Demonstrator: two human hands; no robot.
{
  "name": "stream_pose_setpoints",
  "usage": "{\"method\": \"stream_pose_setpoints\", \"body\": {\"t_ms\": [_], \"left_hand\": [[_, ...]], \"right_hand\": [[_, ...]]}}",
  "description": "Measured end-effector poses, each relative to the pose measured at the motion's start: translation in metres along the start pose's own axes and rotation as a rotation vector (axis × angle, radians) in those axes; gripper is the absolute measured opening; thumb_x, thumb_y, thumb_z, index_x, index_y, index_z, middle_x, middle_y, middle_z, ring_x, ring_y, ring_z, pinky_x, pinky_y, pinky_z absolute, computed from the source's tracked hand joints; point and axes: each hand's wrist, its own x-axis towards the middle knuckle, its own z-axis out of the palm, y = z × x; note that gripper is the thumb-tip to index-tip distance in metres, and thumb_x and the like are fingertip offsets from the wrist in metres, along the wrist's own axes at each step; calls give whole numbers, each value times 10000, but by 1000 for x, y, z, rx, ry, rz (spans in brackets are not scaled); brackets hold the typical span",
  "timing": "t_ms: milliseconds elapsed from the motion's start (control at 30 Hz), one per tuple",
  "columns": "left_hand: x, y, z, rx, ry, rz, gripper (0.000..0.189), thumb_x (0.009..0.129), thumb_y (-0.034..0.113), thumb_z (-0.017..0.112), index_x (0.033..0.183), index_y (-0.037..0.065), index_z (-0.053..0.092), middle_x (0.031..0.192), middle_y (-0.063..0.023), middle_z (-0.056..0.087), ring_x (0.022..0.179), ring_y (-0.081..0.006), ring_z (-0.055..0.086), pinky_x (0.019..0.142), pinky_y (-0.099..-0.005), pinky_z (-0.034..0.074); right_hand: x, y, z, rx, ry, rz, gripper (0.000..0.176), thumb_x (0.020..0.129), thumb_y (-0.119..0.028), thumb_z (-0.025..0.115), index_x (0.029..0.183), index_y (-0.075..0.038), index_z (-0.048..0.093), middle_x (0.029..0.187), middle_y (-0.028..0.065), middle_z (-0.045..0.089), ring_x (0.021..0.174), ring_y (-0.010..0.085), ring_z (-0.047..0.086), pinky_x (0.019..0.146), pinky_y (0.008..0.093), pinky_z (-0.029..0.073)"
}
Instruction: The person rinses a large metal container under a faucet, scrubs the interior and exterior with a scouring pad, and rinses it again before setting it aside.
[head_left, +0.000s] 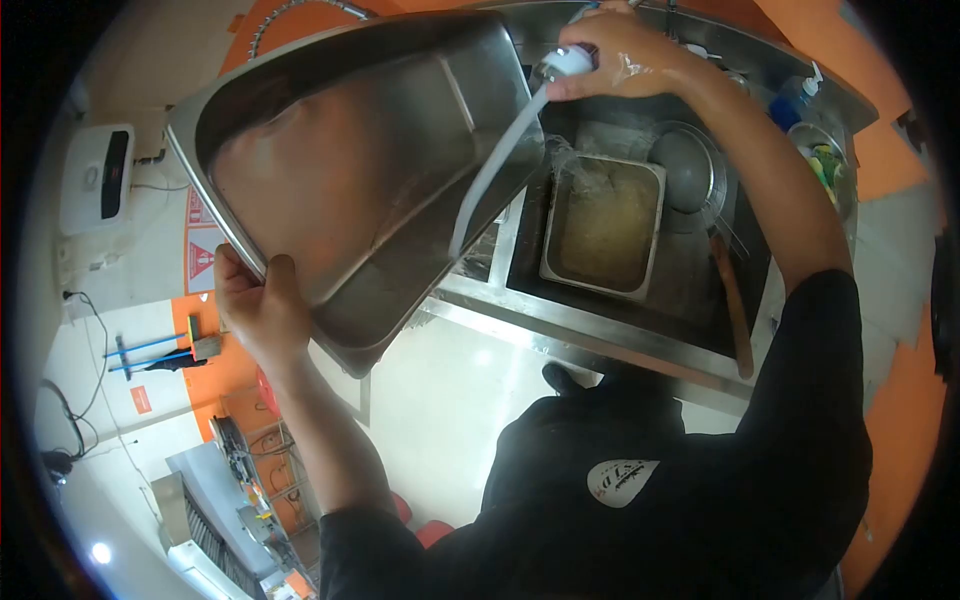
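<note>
A large, deep steel pan (400, 200) is tilted on its side at the upper left, its inside facing me. My left hand (262, 300) grips its rim at the lower left, thumb and fingers closed on the edge. At the upper right my right hand (615, 55) is wrapped round a white spray head (568, 62). A stream of water runs from the spray head down toward the pan's lower side. Below, in the sink (530, 250), sits a smaller rectangular pan (605, 225) of cloudy liquid.
Beside the smaller pan lie a round strainer (690, 170) and a long wooden handle (732, 300). A blue soap bottle (790, 100) and a container with sponges (828, 165) stand at the right. The sink's steel front edge (590, 335) runs before my body.
</note>
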Motion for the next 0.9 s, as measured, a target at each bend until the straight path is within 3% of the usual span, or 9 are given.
{"method": "stream_pose_setpoints", "body": {"t_ms": [100,233,333,433,500,567,600,767,900], "left_hand": [[1,-4,-2,-3,5,-22,110,721,-35,510,809,27,533,763,-10,590,666,-52,487,635,-190,396],[1,-10,-7,11,13,-35,127,721,-46,513,817,36,532,778,-6,591,691,-49,497,651,-190,400],[0,-15,-12,-38,-17,-13,151,724,-53,523,847,34,535,801,-4,594,697,-50,505,665,-184,399],[1,-25,-20,-24,-44,-59,184,726,-66,528,886,25,541,832,-11,599,715,-56,521,681,-184,408],[0,-23,-18,-45,-32,-45,185,726,-73,525,884,22,539,838,-16,600,720,-58,523,686,-186,413],[-1,-19,-13,-70,-19,-27,186,725,-79,522,881,20,537,845,-20,601,724,-60,526,690,-188,418],[-3,-16,-12,-71,-9,-41,180,726,-83,518,871,22,532,839,-19,599,728,-59,527,692,-189,420],[-6,-18,-13,-99,-26,-61,168,727,-87,512,846,33,517,822,-14,593,726,-55,527,687,-185,419],[-8,-17,-14,-120,-6,-66,171,719,-89,512,828,42,509,802,-3,577,702,-46,503,664,-180,405]], "right_hand": [[1,-2,25,-165,-155,78,655,710,-693,627,885,-66,703,901,187,664,972,353,595,898,463,353],[23,2,46,-303,0,159,714,685,-708,642,862,-18,691,870,200,658,937,365,595,890,468,353],[38,-10,36,-24,140,306,714,690,-707,640,831,-9,681,835,196,651,915,360,596,916,480,342],[44,-19,41,-152,275,298,631,795,-603,595,955,3,667,1039,192,638,1067,321,549,979,485,315],[51,-13,119,-283,915,113,322,788,-420,688,875,-110,676,996,54,636,997,259,578,891,464,351],[50,-51,173,103,622,-118,152,784,-198,678,901,-100,672,1025,62,625,984,259,589,805,414,442],[54,-64,192,412,382,-303,218,822,-86,570,1031,-79,633,1033,155,618,899,337,600,864,435,461],[107,-110,299,940,204,244,417,793,-16,561,1206,-69,579,1078,150,614,967,299,596,844,391,485],[108,-125,298,837,221,135,436,802,-38,558,1237,-74,548,1052,165,621,942,271,607,831,388,496]]}}
